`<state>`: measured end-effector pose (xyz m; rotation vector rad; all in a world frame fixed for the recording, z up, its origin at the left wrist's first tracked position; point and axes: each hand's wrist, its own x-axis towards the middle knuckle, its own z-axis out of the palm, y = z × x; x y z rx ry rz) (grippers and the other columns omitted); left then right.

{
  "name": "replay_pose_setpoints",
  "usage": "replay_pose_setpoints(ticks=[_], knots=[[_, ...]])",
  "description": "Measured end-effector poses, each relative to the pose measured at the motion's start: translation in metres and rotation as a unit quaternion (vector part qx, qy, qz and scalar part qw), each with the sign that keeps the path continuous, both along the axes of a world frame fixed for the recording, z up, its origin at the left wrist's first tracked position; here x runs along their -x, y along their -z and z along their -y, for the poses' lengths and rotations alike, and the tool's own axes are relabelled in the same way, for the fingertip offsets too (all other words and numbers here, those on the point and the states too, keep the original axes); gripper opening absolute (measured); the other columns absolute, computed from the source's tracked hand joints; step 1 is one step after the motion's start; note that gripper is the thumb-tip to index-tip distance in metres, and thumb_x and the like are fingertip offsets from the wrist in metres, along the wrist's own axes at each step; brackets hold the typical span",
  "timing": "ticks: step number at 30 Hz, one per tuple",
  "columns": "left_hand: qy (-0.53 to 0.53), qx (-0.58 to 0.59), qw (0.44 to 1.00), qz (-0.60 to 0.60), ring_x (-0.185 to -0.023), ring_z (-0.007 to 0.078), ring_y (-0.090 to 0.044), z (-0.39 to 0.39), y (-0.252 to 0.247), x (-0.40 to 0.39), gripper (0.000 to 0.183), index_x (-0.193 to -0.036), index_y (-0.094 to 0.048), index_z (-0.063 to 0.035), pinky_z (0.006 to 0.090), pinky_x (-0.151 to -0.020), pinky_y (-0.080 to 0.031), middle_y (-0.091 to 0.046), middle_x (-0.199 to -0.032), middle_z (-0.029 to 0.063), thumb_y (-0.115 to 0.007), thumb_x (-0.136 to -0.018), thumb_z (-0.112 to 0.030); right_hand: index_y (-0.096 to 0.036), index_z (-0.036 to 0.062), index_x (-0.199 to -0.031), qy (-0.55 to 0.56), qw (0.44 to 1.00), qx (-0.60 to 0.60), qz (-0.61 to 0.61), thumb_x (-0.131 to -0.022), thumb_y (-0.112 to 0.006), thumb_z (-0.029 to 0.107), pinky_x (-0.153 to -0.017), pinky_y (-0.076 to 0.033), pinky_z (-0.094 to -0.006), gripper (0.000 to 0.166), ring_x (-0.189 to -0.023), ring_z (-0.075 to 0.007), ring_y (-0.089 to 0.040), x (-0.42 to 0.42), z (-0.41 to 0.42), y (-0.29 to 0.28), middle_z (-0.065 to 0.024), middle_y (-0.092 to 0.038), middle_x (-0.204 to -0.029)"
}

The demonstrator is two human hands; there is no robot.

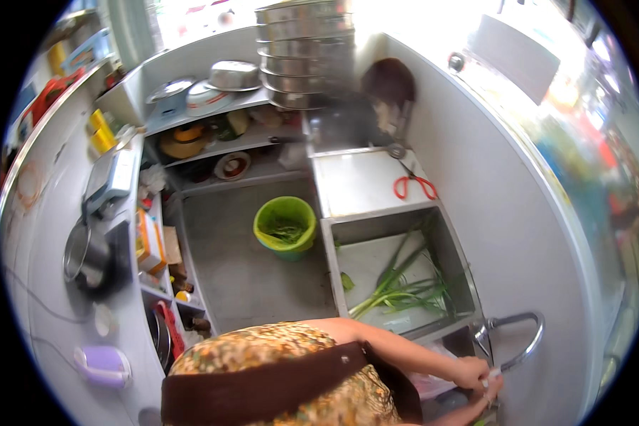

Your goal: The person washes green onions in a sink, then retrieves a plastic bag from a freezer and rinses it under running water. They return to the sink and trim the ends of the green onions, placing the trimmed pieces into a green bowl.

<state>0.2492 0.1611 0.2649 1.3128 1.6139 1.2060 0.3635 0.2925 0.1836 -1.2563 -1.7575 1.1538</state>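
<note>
My left hand (473,371) is at the end of the curved chrome faucet (535,341), its fingers curled around a small white thing (493,374) that is too small to name. Just below it, my right hand (491,394) comes up against the same spot; its grip is partly hidden. Both hands are above a second sink basin, where a clear, pinkish plastic bag (430,384) shows beside my left forearm. Long green scallions (404,298) lie in the neighbouring steel sink (327,250), with a loose leaf (346,281) at its side.
Red-handled scissors (415,187) rest on the white counter (346,181) behind the sink. A green bin (285,250) with greens inside stands on the floor. Stacked steel steamers (293,58) rise at the back. A pot (87,253) and purple kettle (104,366) are on the opposite counter.
</note>
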Motion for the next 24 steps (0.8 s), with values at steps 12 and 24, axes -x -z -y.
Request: replay_pose_setpoints(ticks=[12, 24], knots=[[0.121, 0.055, 0.99, -0.044, -0.065, 0.0308, -0.059, 0.031, 0.004, 0.003, 0.022, -0.068, -0.057, -0.0019, 0.0394, -0.058, -0.044, -0.058, -0.065, 0.0157, -0.061, -0.063, -0.023, -0.04, 0.0012, -0.106, -0.034, 0.974, 0.203, -0.09, -0.073, -0.05, 0.009, -0.073, -0.041, -0.0259, 0.035, -0.087, -0.019, -0.048, 0.087, -0.062, 0.025, -0.011, -0.047, -0.095], [0.115, -0.008, 0.993, 0.039, -0.071, 0.0258, -0.061, 0.016, 0.013, 0.006, 0.022, -0.073, -0.062, -0.0022, 0.0359, -0.062, -0.045, -0.061, -0.07, 0.0137, -0.062, -0.065, -0.022, -0.041, -0.0004, -0.112, 0.022, 0.984, 0.111, -0.139, -0.076, -0.051, 0.017, -0.085, -0.039, -0.0325, 0.041, -0.1, -0.025, -0.047, 0.026, -0.008, 0.06, -0.014, -0.047, -0.108]])
